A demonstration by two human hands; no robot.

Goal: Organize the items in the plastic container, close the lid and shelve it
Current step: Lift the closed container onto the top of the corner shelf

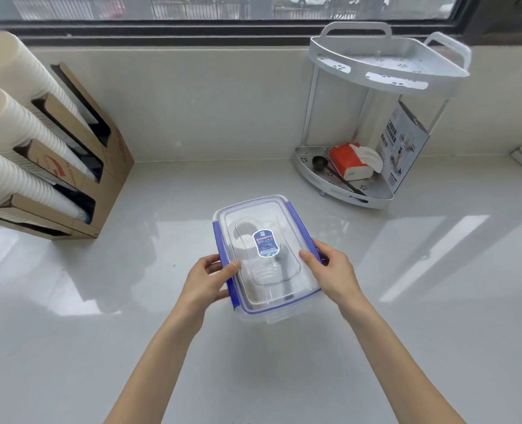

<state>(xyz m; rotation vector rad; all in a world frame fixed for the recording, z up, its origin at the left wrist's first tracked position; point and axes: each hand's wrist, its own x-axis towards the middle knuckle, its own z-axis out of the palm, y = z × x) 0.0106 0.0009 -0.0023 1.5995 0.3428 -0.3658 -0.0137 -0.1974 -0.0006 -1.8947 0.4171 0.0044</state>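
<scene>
A clear plastic container [264, 310] with blue side clasps sits in the middle of the white counter, its transparent lid [253, 215] on top with a blue label. Blurred items show through the lid, among them a dark utensil and a pale round shape. My left hand [207, 278] grips the container's left long side, thumb on the lid, fingers over the blue clasp. My right hand [330, 269] holds the right side the same way. A white two-tier corner shelf [388, 67] stands at the back right; its top tier looks bare.
The shelf's lower tier [342, 195] holds a red tissue pack [350, 162], a black scoop [319, 163] and a printed card. Cardboard dispensers [79, 166] with stacks of white paper cups line the left. A window runs along the back wall.
</scene>
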